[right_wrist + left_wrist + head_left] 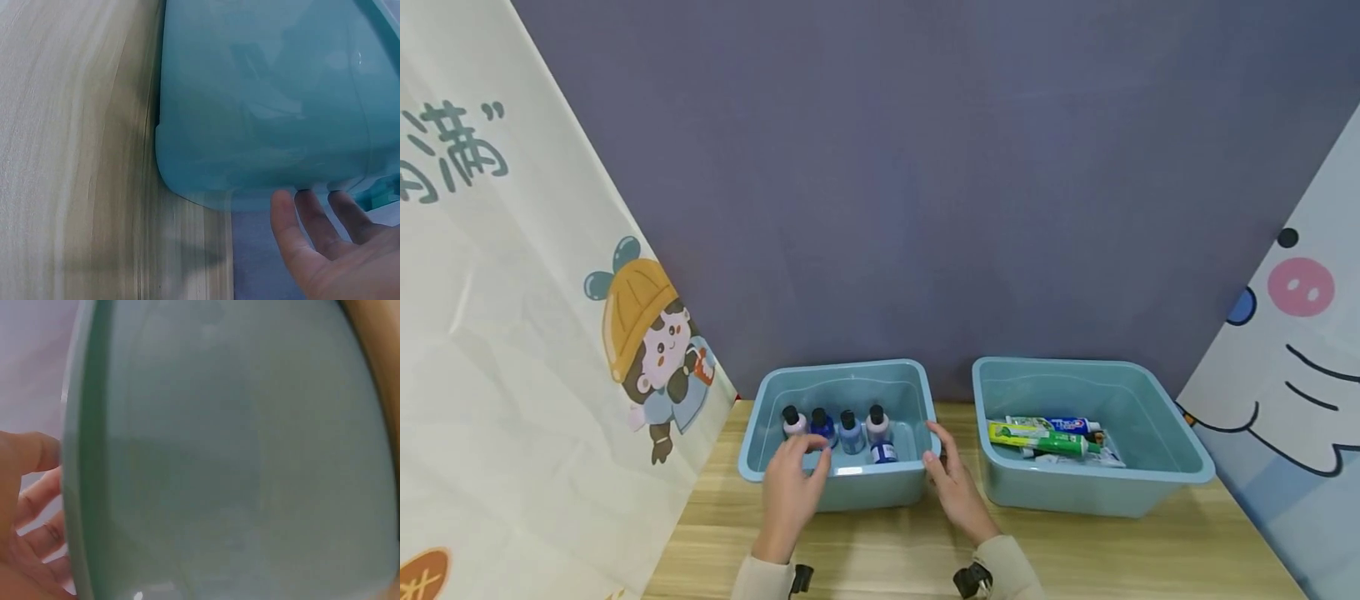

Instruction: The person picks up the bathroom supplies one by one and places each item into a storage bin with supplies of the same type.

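Several small bottles with black caps (852, 437) stand in the left light-blue plastic bin (850, 372), some pale pink and some blue. A bottle with a dark blue and white label (883, 452) is close to the bin's front wall. Over the left part of that bin's front rim is my left hand (792, 487), its fingers loosely bent above the bottles with nothing between them. At the bin's front right corner, my right hand (957, 487) touches the rim. In the right wrist view its extended fingers (287, 228) reach against the bin's outer side.
To the right stands a matching bin (1075, 364) holding several toothpaste tubes, a green and yellow one (1041, 439) on top. Both bins rest on a wood-grain table (880, 550). Behind rises a dark grey-blue panel (880, 183), with printed sheets on both sides.
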`<state>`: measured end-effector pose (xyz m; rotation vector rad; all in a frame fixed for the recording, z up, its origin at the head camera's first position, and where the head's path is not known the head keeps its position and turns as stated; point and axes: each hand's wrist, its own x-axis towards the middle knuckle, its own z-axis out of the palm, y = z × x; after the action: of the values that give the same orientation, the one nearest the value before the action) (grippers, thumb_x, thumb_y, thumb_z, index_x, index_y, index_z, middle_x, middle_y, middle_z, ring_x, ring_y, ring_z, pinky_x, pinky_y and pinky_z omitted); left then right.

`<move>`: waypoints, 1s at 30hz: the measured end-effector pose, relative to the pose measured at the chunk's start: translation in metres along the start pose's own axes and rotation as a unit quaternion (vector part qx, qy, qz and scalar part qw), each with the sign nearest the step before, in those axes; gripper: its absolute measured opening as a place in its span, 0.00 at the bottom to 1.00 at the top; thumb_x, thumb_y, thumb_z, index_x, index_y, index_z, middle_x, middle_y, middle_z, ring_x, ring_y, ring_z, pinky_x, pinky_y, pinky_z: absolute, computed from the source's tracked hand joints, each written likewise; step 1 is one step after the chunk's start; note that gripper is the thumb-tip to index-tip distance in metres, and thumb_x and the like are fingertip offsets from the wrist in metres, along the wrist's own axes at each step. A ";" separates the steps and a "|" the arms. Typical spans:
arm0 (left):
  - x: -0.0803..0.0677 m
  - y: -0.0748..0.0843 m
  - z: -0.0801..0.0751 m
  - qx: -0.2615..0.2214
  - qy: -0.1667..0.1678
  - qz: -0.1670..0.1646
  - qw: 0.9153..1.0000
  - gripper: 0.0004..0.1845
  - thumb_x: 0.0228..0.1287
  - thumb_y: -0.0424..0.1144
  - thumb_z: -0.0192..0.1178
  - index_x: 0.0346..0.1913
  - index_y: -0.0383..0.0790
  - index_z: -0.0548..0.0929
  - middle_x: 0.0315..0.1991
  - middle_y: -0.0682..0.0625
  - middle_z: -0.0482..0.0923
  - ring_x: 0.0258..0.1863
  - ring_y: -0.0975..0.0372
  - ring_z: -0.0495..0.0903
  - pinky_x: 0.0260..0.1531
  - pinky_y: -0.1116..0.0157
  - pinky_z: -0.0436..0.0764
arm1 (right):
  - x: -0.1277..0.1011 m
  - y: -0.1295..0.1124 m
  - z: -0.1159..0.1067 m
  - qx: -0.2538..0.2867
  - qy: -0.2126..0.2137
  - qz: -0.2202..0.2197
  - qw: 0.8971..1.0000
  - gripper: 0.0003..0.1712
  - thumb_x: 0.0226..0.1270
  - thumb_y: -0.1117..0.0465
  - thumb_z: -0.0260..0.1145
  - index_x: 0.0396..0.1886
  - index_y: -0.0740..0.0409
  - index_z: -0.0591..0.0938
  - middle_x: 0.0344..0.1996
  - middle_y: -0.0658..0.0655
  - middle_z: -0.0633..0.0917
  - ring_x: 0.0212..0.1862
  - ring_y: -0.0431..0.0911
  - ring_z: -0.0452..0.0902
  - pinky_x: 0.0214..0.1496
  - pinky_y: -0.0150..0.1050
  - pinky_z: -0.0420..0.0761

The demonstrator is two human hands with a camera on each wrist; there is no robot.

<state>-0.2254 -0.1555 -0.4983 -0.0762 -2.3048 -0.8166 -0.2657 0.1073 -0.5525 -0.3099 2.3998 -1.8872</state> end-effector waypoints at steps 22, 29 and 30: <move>-0.011 -0.010 -0.010 0.002 0.025 0.030 0.999 0.09 0.58 0.34 0.73 0.41 0.43 0.87 0.39 0.49 0.86 0.43 0.51 0.82 0.45 0.49 0.77 | -0.002 0.001 0.001 -0.024 0.014 -0.013 1.000 0.30 0.80 0.39 0.52 0.78 0.25 0.58 0.74 0.66 0.69 0.63 0.58 0.75 0.56 0.53 0.81; -0.007 -0.015 -0.015 0.019 -0.006 0.006 1.000 0.11 0.61 0.38 0.73 0.46 0.43 0.86 0.44 0.47 0.86 0.48 0.49 0.82 0.51 0.47 0.75 | -0.003 0.002 -0.002 -0.052 0.018 -0.035 0.998 0.31 0.82 0.40 0.50 0.80 0.27 0.56 0.80 0.59 0.62 0.73 0.64 0.67 0.68 0.65 0.72; -0.006 -0.015 -0.015 0.021 -0.011 0.004 1.000 0.12 0.61 0.39 0.73 0.46 0.42 0.86 0.44 0.47 0.86 0.49 0.49 0.81 0.52 0.46 0.75 | -0.004 0.002 -0.003 -0.056 0.017 -0.040 0.997 0.32 0.83 0.42 0.49 0.81 0.28 0.55 0.81 0.59 0.60 0.74 0.64 0.66 0.69 0.66 0.71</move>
<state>-0.2154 -0.1754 -0.5016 -0.0756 -2.3401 -0.7666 -0.2626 0.1116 -0.5541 -0.3899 2.5591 -1.8070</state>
